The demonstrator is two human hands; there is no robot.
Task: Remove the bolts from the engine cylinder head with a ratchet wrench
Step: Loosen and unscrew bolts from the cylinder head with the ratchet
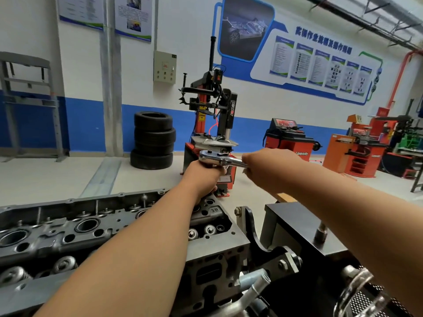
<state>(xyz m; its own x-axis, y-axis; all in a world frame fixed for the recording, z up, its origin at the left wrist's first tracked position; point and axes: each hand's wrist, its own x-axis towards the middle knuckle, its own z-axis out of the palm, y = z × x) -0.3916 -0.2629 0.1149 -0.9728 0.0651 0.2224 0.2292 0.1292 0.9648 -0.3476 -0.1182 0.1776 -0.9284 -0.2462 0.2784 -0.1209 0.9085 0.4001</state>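
Gripping the ratchet wrench (219, 158): right hand (267, 170) fingers wrap its handle, left hand (203, 177) fingers clasp beneath its head

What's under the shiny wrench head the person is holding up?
The left hand is wrapped just below the wrench head, above the far end of the cylinder head. Whatever joins the wrench to a bolt is covered by that hand. The right hand grips the handle.

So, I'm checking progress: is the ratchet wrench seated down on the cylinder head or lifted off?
Cannot tell: the ratchet wrench sits high above the cylinder head, but the left hand hides whatever extends below.
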